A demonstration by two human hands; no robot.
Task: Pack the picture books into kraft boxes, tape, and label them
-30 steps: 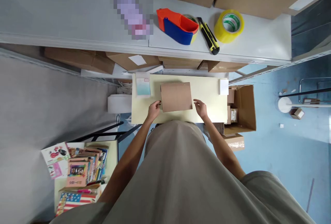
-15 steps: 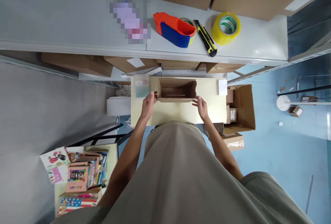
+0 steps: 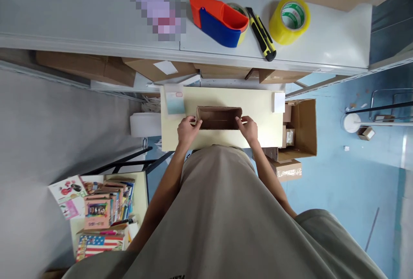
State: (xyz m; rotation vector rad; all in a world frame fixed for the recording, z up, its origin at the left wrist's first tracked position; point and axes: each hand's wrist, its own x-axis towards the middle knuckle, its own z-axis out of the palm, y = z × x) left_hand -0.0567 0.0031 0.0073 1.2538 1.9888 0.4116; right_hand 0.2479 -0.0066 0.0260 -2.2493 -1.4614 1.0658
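Bright, even daylight fills the scene, and shadows are soft: a faint one lies inside the box on the worktop and under the shelf. The tape roll shows mild glare. Wide-lens distortion bends straight lines toward the edges. A pixelated patch masks part of the shelf. The rest is sharp.

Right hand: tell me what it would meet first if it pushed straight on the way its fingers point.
The right hand points left and slightly away, its fingers already on the right end of the small cardboard box. That box wall comes first; beyond it, probably the left hand at the opposite end.
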